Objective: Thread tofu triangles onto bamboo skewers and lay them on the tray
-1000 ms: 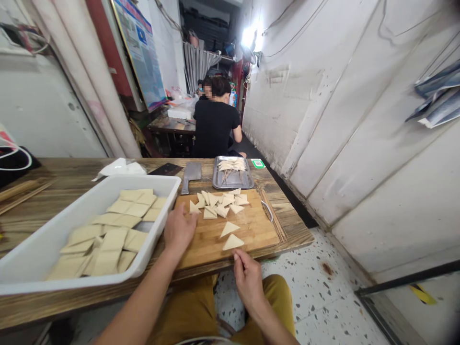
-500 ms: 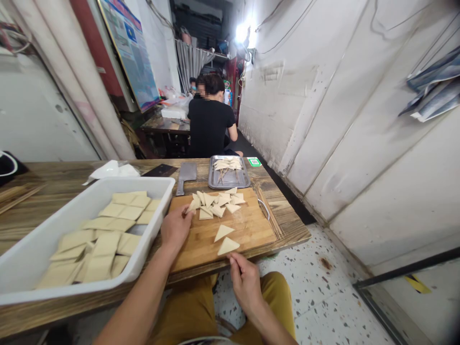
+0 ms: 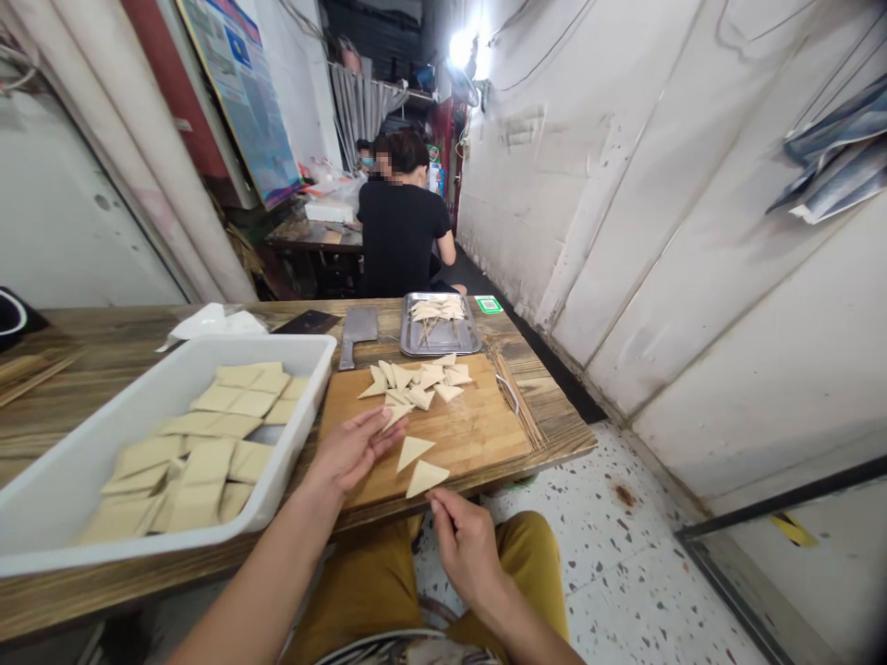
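My left hand [image 3: 357, 445] pinches a pale triangular piece [image 3: 397, 415] over the left part of the wooden cutting board [image 3: 478, 427]. Just beyond it lies a pile of similar triangles [image 3: 420, 379]. My right hand [image 3: 463, 531] is closed at the board's near edge, its fingertips at the near corner of a triangle [image 3: 425, 477]; whatever thin thing it grips there is too small to make out. Another triangle [image 3: 414, 451] sits directly beyond that one, between my two hands.
Left of the board stands a white tub [image 3: 305, 443] of pale square sheets [image 3: 200, 471]. Behind are a cleaver [image 3: 360, 328] and a metal tray [image 3: 442, 349] with skewered pieces. Thin sticks [image 3: 521, 406] lie at right. A person in black [image 3: 398, 231] sits beyond the table.
My left hand has moved right and nearer from the pile's left side, with a triangle in its fingers. My right hand and the two separate triangles have shifted slightly left.
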Available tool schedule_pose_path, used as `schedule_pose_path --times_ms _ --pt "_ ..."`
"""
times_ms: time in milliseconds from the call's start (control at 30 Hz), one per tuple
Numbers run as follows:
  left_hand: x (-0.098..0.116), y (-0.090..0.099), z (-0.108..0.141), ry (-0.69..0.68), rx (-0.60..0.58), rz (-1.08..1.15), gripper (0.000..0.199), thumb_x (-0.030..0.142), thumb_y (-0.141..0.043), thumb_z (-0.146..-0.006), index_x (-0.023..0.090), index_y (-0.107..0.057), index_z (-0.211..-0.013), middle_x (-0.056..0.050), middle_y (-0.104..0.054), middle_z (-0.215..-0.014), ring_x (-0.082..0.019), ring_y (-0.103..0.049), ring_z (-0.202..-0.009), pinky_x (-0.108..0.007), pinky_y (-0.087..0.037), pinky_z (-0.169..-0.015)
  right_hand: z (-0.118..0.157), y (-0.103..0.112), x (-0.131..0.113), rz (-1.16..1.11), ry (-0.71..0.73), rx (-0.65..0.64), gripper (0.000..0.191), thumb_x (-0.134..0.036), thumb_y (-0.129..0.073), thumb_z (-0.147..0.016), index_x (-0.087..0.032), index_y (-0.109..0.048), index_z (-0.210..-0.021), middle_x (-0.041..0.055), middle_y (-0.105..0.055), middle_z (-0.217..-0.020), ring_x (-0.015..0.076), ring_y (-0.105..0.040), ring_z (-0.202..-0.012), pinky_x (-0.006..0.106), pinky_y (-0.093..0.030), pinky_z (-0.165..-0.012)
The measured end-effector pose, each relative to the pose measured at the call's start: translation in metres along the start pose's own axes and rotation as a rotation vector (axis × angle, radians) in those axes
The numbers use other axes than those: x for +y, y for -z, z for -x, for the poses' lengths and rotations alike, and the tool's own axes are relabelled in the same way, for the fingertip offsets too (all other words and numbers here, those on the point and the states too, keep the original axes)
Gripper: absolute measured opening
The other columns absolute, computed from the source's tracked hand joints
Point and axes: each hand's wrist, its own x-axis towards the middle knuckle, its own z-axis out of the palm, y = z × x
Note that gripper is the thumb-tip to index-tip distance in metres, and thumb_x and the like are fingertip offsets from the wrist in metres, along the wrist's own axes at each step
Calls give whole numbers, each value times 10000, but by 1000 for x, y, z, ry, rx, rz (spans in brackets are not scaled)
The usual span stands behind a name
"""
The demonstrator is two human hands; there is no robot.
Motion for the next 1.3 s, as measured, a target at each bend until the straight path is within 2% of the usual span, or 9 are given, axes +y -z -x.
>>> schedule_pose_path --times_ms 100,300,567,867,1100,1300 --pt "2 -1 1 20 16 30 88 42 -545 -824 81 -622 -844 -118 -712 -886 -176 -694 -827 -244 -581 -727 1 0 1 -5 -19 -12 263 -194 -394 -920 -177 -652 -871 36 -649 -724 144 -620 -666 207 -457 -650" --pt "4 -3 2 38 23 27 102 46 -560 -817 83 -626 -885 -130 -710 -937 -194 -692 -879 -302 -567 -829 1 1 3 16 -38 -20 276 -205 -390 -921 -185 -659 -857 32 -643 -708 144 -608 -643 210 -462 -644" --pt "4 -7 4 43 -7 14 133 36 -530 -833 79 -622 -920 -122 -716 -904 -180 -699 -835 -269 -583 -782 0 1 5 10 -48 -21 292 -216 -379 -925 -178 -656 -838 31 -639 -694 144 -596 -619 212 -444 -611" --pt "5 -9 7 2 -8 -60 126 33 -547 -820 68 -636 -901 -122 -712 -928 -186 -700 -808 -296 -582 -799 0 2 3 5 -44 -18 298 -212 -374 -922 -174 -657 -838 36 -637 -684 152 -614 -636 215 -461 -630" --pt "10 -9 10 52 -48 -91 139 21 -560 -806 73 -656 -892 -125 -709 -943 -183 -699 -817 -241 -589 -731 0 1 4 3 -32 0 296 -213 -379 -922 -182 -658 -827 36 -641 -680 152 -621 -640 214 -475 -636" --pt "8 -4 8 77 -93 -112 167 36 -614 -776 82 -663 -929 -141 -707 -981 -188 -698 -836 -240 -589 -728 0 1 5 -10 -26 2 300 -212 -374 -926 -181 -664 -855 37 -647 -698 155 -623 -649 219 -481 -641"
